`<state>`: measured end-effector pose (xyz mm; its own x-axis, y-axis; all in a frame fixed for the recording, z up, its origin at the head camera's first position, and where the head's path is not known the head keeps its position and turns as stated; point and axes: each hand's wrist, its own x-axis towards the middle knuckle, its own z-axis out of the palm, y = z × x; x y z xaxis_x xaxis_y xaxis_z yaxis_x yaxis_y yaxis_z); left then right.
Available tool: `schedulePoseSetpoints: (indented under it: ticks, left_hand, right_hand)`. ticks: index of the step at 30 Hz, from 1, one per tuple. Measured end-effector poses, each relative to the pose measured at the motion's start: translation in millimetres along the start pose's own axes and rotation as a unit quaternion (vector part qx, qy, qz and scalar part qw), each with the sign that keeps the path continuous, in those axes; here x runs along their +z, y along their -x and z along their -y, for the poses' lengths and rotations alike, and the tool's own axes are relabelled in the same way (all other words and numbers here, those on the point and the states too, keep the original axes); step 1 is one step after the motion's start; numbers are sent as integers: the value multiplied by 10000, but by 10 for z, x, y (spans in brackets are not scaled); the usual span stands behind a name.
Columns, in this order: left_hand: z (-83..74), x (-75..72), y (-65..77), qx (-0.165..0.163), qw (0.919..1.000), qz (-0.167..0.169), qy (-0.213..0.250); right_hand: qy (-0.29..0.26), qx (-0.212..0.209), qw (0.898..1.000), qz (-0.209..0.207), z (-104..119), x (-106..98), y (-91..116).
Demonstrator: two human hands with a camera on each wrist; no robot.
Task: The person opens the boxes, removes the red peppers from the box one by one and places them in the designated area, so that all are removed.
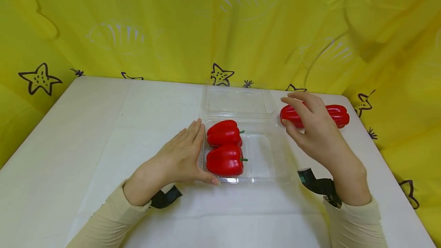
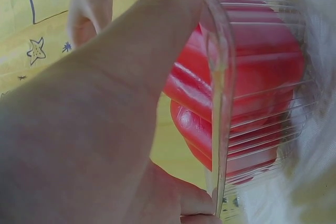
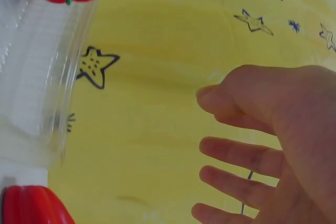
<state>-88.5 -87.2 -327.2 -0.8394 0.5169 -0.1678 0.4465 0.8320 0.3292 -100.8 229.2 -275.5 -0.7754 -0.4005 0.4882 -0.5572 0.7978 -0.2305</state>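
Two red bell peppers with green stems, a rear one (image 1: pixel 223 133) and a front one (image 1: pixel 224 160), lie side by side in the left half of a clear plastic clamshell box (image 1: pixel 263 160). My left hand (image 1: pixel 177 156) rests along the box's left rim with straight fingers, its thumb at the front edge. To the right of the box, my right hand (image 1: pixel 315 127) hovers with loosely curved fingers and nothing between them. Beneath it lie red peppers (image 1: pixel 339 116), partly covered by the hand; how many cannot be told. The right wrist view shows that hand (image 3: pixel 262 145) apart from the red pepper (image 3: pixel 34 207).
The box's transparent lid (image 1: pixel 237 100) lies folded back flat behind it. A white cloth covers the table (image 1: pixel 103 137). Yellow patterned curtains (image 1: pixel 172 30) stand along the table's back and sides.
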Motion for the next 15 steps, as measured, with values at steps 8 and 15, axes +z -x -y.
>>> schedulePoseSetpoints:
  ticks: [8, 15]
  left_hand:
    - [-11, -3, 7, -7, 10000, 35, 38]
    - [-6, -6, 8, 5, 10000, 21, 24]
  right_hand:
    - [24, -404, 9986, 346, 181, 91, -5]
    - [1, -690, 9957, 612, 314, 180, -7]
